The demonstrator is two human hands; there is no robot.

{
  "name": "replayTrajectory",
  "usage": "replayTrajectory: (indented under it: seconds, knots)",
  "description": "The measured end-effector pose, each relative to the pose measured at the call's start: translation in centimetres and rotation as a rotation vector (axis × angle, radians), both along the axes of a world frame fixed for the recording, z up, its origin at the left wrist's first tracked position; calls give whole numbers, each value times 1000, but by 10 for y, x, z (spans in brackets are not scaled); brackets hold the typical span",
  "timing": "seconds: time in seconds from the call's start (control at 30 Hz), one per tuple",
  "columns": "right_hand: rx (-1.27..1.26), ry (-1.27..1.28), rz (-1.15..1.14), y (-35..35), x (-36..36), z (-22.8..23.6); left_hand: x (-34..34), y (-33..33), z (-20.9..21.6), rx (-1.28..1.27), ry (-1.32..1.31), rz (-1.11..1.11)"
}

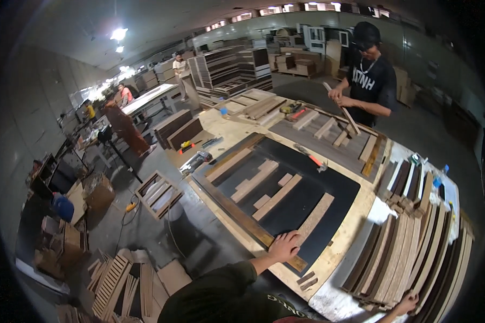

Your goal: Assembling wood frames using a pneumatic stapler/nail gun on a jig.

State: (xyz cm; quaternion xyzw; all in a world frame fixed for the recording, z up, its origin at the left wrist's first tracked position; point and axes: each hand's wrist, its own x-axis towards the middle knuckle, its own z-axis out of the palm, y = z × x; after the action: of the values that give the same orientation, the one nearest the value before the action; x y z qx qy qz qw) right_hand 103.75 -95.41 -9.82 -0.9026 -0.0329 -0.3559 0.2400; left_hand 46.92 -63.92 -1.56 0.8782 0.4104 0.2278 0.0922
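Observation:
My left hand (285,246) is closed at the near end of a light wooden strip (316,218), which lies slantwise on a black panel (337,185). Under that hand runs a brown wooden rail (237,212) along the panel's near-left edge. Other light strips (277,197) and short blocks (262,202) rest on the panel. At the lower right, my right hand (408,302) curls its fingers at the near ends of a stack of long wooden strips (399,258); the exact piece it grips is partly hidden.
A red-handled hammer (312,158) lies across the panel's far edge. A power drill (196,160) is at the table's left corner. Across the table a co-worker (366,81) holds a wooden strip over a second panel. Scrap wood (116,282) covers the floor at lower left.

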Motion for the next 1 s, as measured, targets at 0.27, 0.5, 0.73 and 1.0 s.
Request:
replayTrajectory:
  seconds: [0.27, 0.5, 0.73, 1.0]
  knots:
    - [25, 551, 253, 29, -118, 165, 6, 2, 2, 9, -28, 20]
    - [-412, 360, 267, 15, -101, 152, 7, 6, 4, -26, -10, 3]
    - [294, 570, 693, 22, -146, 184, -2, 1, 1, -94, 22, 44]
    - [-106, 96, 518, -83, -92, 78, 3, 5, 1, -26, -10, 8]
